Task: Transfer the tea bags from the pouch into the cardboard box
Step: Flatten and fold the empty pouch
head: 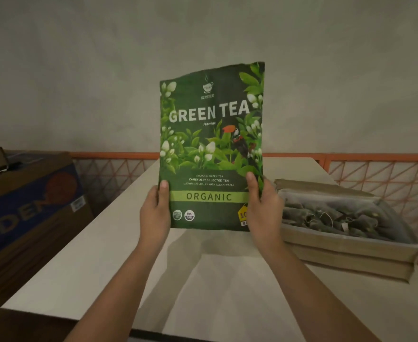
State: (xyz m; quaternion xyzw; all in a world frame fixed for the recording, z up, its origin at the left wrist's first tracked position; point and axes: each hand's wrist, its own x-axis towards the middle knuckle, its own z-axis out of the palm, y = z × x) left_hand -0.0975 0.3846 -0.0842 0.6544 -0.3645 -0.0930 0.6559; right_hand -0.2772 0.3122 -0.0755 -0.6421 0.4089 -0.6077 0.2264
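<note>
The green tea pouch (211, 149) stands upright and lifted off the worktop (99, 248), its printed front facing the camera, held between the two hands. The left hand (154, 213) grips its lower left edge, thumb laid on the front and the fingers out of sight behind. The right hand (263, 208) grips the lower right edge the same way, thumb on the front beside the word ORGANIC. The pouch's top edge looks uneven; whether it is open cannot be told.

Just to the right of the right hand, the cardboard box (351, 250) sits on the worktop, lined with clear plastic and holding a heap of tea bags (326, 218) with strings.

Well to the left of the left hand stands a large brown carton (27, 208) with blue print. Beyond the hands, an orange mesh railing (375, 174) runs along the wall (104, 70).
</note>
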